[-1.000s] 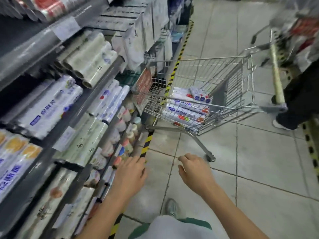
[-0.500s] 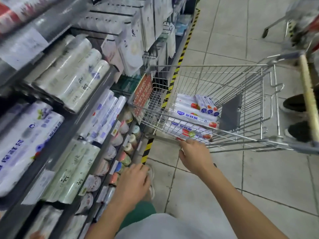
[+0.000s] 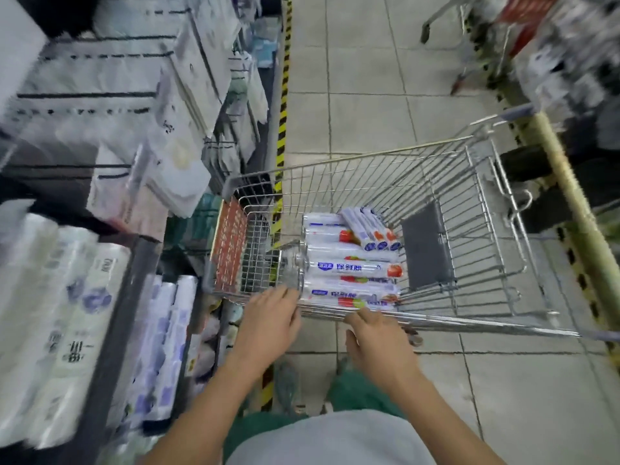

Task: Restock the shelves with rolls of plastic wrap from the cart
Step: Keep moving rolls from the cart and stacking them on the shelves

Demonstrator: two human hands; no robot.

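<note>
Rolls (image 3: 352, 269) in cart (image 3: 369, 155), just past L hand (image 3: 268, 320), R hand (image 3: 379, 340).

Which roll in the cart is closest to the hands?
The front-most roll, with the red-and-green picture, right behind the cart's near rim, between the left hand and right hand. The others lie farther back.

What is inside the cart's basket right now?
Rolls of plastic wrap lie stacked side by side, with a pack of slimmer rolls angled on top at the far end. A grey panel sits beside them. Lower layers are covered.
</note>
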